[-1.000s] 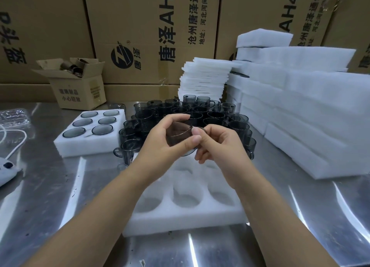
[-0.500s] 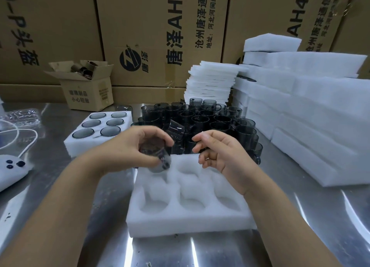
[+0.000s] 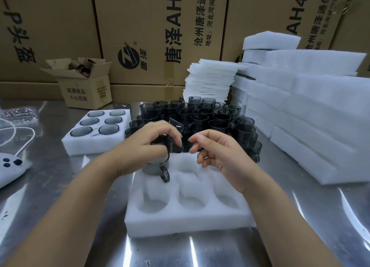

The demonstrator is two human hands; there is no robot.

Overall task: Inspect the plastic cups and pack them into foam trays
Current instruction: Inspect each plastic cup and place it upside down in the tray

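Left hand (image 3: 147, 146) grips 1 cup (image 3: 155, 167); far tray (image 3: 80, 145) holds 6.

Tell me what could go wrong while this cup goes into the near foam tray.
1. The cup in the left hand has its handle out over the foam; it may snag and leave the cup tilted.
2. The right hand holds nothing, so the foam tray might slide on the steel table.
3. The loose cups stand right behind the hands; a knock could topple some.
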